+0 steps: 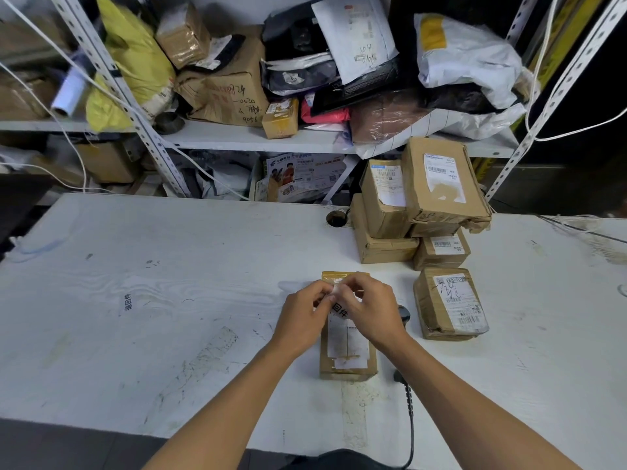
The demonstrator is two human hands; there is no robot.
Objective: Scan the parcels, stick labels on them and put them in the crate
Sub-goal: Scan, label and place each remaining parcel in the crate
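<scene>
Parcel [347, 347]: brown box, lower centre of frame, flat on table [169, 266]. Left hand [303, 317] and right hand [369, 310] meet above it, pinching a small white label [336, 290]. Advice: peel cleanly, press flat without creases. Crate not visible.

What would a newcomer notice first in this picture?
First, the two hands, left and right, meeting mid-table and pinching a small label above a parcel. Next, the parcel stack at the table's far right edge. Behind it, shelves crammed with bags and boxes.
</scene>
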